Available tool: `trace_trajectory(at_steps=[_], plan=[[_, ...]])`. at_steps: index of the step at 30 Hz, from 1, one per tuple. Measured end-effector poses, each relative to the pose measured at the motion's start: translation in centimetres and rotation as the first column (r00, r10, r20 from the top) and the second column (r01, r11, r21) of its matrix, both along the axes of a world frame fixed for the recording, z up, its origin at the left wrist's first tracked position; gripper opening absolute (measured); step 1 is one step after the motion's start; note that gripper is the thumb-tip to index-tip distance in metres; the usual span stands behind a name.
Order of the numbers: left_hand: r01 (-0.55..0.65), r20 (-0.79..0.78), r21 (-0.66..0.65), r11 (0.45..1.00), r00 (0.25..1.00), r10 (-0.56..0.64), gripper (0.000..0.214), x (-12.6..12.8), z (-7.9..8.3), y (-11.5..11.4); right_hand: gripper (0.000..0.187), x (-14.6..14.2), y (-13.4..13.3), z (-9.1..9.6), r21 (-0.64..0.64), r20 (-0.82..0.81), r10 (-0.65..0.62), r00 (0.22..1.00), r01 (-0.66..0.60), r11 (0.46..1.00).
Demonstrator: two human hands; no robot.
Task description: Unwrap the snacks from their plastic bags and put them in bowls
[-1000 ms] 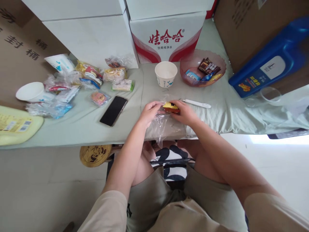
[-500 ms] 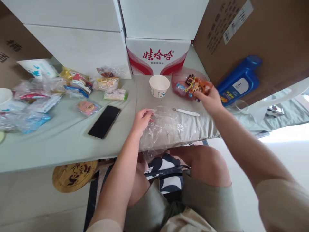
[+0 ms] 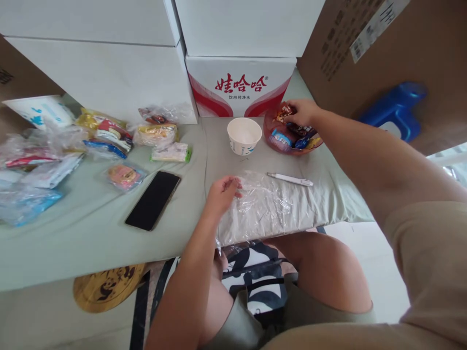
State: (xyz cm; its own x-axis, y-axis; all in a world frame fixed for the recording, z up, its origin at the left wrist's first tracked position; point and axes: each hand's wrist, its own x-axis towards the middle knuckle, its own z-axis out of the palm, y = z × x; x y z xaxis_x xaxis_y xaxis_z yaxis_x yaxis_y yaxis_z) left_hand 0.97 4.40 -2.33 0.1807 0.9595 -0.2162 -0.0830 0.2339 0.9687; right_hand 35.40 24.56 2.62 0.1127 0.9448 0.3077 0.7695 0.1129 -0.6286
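My left hand is closed at the left edge of a crumpled clear plastic bag, its fingers curled on the film. The bag lies at the table's front edge, partly hanging over it. My right hand reaches into a reddish see-through bowl and grips an orange-brown snack packet near the back rim. Other wrapped snacks, among them a blue packet, lie in the bowl. Left of the bowl stands a white paper cup. A white-handled craft knife rests between bowl and bag.
A black phone lies on the left. Beyond it are packaged snacks, a flat wrapped item and crumpled wrappers. White cartons line the back. A large cardboard box and a blue bottle stand at right.
My right hand has carried the orange-brown packet from the bowl's front to its back rim. The left hand stays at the plastic bag. The view has shifted slightly.
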Motion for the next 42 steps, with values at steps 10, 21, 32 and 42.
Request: trace_trajectory(at_steps=[10,21,32,42], plan=[[0.01,-0.083,-0.009,1.0,0.997,-0.011,0.017,0.0,-0.2,0.9,0.043,0.2,1.2,0.8,-0.092,0.298,0.034,0.954,-0.006,0.996],[0.011,-0.249,-0.095,0.995,0.968,-0.034,0.008,-1.4,1.2,1.1,0.061,-10.2,-28.0,-4.1,-0.329,0.31,0.771,0.556,-0.698,0.636],[-0.137,-0.528,0.56,0.817,0.701,0.479,0.015,-4.1,1.8,-4.1,0.084,-8.3,-34.2,-5.9,-0.396,0.382,0.667,0.639,-0.539,0.743],[0.659,-0.948,0.172,0.733,0.313,-0.058,0.061,-1.1,0.2,-14.6,0.032,-6.1,-36.1,-5.8,-0.052,0.313,0.485,0.817,-0.495,0.868]])
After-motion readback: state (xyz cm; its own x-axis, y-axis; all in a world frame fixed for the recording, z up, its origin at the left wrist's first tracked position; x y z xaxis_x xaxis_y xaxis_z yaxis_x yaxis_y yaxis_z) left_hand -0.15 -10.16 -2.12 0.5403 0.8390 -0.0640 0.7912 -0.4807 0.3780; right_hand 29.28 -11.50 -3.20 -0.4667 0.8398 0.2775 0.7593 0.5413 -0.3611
